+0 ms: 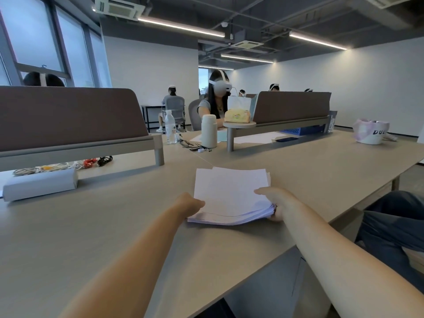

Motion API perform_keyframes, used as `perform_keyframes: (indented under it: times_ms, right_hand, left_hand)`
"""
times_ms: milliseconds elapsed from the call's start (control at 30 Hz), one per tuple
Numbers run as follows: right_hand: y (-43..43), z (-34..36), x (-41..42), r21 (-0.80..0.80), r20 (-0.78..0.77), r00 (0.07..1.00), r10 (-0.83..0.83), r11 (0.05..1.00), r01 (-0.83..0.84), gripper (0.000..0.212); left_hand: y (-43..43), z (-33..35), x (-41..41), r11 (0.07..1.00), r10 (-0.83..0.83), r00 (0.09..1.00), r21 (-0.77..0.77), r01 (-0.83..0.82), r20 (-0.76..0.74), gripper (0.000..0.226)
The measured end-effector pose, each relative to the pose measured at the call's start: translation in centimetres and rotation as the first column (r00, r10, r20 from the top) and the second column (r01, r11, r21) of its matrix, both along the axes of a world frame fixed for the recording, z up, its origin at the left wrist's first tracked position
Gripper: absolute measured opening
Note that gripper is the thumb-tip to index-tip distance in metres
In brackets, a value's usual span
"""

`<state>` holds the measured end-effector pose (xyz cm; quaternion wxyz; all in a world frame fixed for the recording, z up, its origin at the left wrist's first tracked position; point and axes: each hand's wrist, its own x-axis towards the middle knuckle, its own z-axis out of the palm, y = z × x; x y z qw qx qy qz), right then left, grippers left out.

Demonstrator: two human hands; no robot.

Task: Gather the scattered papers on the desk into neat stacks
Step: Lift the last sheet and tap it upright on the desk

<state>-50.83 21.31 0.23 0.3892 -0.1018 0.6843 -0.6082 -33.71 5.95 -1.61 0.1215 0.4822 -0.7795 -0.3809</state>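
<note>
Papers (229, 193) stacked on desk (103, 226); my right hand (278, 203) pinches them, left hand (191, 204) at their edge, grip hidden. Next, I'd square the edges.

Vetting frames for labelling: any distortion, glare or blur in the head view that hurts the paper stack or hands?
Head view: wide-angle stretch at the edges, forearms elongated, dividers bowed; ceiling light strips bloom; paper stack bright, top sheet nearly featureless, layered near edge legible; left hand and right hand sharp, no motion blur.

Arms outstretched, left hand (192, 203) and right hand (278, 204) gripping the stack (229, 189)
</note>
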Motion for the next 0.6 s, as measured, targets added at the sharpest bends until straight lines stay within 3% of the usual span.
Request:
perform_keyframes:
  times_ms: [133,267,400,500,600]
  right_hand:
    - [-0.6,-0.3,0.0,0.004,-0.066,0.997,-0.035,0.999,0.035,0.002]
    - [-1.3,-0.8,0.2,0.197,-0.135,0.987,0.083,0.979,-0.055,0.008]
    - [-2.6,-0.6,2.1,0.103,-0.250,0.949,0.194,0.980,-0.173,0.042]
    - [-4.1,-0.4,5.3,0.031,-0.374,0.904,0.206,0.977,-0.210,0.029]
    - [-4.8,-0.4,8.6,-0.169,-0.295,0.914,0.279,0.926,-0.337,0.025]
  left_hand:
    - [-0.1,0.1,0.5,1.000,-0.001,1.000,0.024,0.001,-0.020,0.051]
    - [-0.5,0.1,1.9,0.999,0.006,1.000,0.039,-0.005,-0.026,0.049]
    - [-1.4,0.5,5.4,0.994,0.078,0.996,0.074,-0.075,-0.033,0.052]
    - [-1.9,1.1,9.6,0.976,0.169,0.982,0.152,-0.154,-0.090,0.043]
    - [-2.7,1.1,14.5,0.931,0.302,0.938,0.266,-0.250,-0.173,0.037]
